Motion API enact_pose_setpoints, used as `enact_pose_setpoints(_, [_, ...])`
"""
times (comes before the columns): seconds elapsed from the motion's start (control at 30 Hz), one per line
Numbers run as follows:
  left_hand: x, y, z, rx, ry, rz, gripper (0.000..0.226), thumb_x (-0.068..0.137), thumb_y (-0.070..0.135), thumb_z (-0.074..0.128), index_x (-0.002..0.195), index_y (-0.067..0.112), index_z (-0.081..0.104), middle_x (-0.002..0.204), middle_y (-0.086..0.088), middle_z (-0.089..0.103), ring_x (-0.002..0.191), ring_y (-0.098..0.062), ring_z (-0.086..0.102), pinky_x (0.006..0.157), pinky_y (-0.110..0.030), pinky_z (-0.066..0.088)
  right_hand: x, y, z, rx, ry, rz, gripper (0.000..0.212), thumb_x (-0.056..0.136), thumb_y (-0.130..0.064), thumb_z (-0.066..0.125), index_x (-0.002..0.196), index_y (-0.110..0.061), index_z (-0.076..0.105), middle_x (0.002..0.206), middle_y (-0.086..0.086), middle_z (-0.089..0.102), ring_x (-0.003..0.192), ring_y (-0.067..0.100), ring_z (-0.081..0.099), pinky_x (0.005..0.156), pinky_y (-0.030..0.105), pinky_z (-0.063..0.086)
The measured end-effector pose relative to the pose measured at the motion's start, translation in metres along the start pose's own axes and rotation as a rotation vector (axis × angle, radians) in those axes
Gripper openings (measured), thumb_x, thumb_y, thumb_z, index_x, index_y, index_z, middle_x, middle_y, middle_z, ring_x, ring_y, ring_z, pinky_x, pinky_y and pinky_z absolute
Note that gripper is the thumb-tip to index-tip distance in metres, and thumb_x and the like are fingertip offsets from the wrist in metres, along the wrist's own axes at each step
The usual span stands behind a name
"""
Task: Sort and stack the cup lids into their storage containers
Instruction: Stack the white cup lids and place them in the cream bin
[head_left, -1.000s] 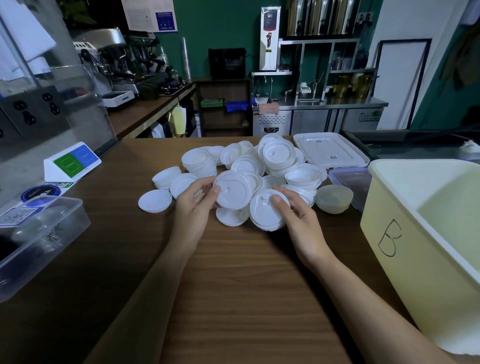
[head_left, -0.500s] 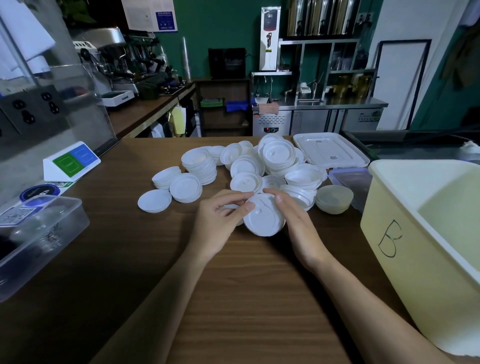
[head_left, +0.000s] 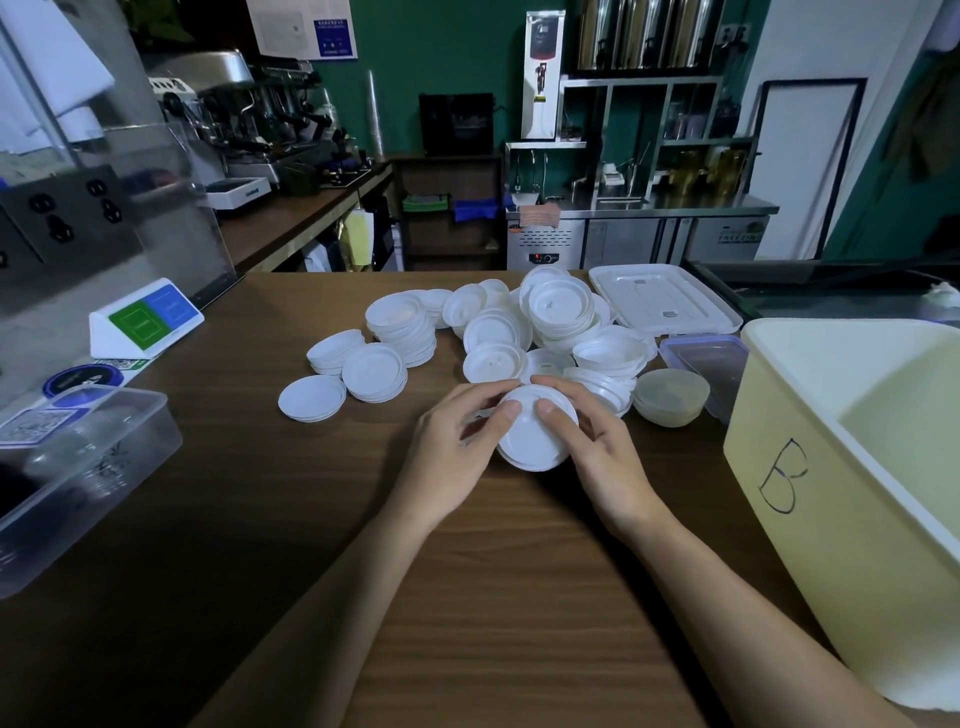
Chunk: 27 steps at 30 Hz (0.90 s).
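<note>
A small stack of white cup lids is held just above the wooden counter, in front of the pile. My left hand grips its left side, thumb on top. My right hand grips its right side the same way. Behind them lies a pile of white cup lids, some in short stacks, with separate stacks at the left. A large pale yellow bin marked "B" stands open at the right.
A clear plastic tub sits at the left edge. A white tray lid, a small lidded box and translucent bowls lie behind the yellow bin. A sign stand is at the far left.
My left hand brought a lid from the pile onto the stack in my right hand. Both hands then drew the stack slightly nearer and now hold it together.
</note>
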<state>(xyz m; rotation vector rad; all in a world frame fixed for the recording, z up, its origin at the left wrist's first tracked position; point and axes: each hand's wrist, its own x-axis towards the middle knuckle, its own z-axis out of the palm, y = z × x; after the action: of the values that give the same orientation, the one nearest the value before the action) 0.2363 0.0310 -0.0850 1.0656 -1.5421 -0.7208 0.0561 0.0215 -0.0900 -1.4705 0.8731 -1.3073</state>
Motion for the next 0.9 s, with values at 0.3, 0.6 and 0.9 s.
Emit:
enact_pose_setpoints(0.3, [0.000, 0.004, -0.006, -0.167, -0.174, -0.142, 0.048, 0.095, 0.026, 0.076, 0.140, 0.037, 0.062, 0.135, 0.008, 0.068, 0.119, -0.016, 0.070, 0.106, -0.048, 0.055, 0.002, 0.000, -0.001, 0.086, 0.024, 0.003, 0.032, 0.101, -0.035, 0.064, 0.130, -0.024, 0.072, 0.129, 0.004, 0.074, 0.128, 0.026, 0.065, 0.117, 0.056, 0.045])
enact_pose_setpoints(0.6, [0.001, 0.000, -0.010, -0.119, -0.111, -0.133, 0.058, 0.084, 0.051, 0.081, 0.137, 0.038, 0.062, 0.138, 0.003, 0.067, 0.124, -0.016, 0.068, 0.105, -0.042, 0.055, 0.000, -0.004, 0.000, 0.037, -0.014, -0.006, 0.036, 0.099, -0.020, 0.071, 0.134, -0.026, 0.066, 0.130, -0.006, 0.074, 0.124, 0.009, 0.067, 0.104, 0.024, 0.050])
enact_pose_setpoints(0.9, [0.007, -0.023, -0.050, 0.624, -0.085, 0.060, 0.018, 0.084, 0.018, 0.080, 0.100, 0.026, 0.078, 0.104, 0.017, 0.071, 0.102, -0.001, 0.065, 0.093, -0.025, 0.052, 0.003, -0.003, -0.003, 0.020, 0.115, -0.018, 0.034, 0.097, -0.020, 0.075, 0.131, -0.023, 0.070, 0.125, -0.008, 0.074, 0.118, 0.007, 0.068, 0.095, 0.016, 0.051])
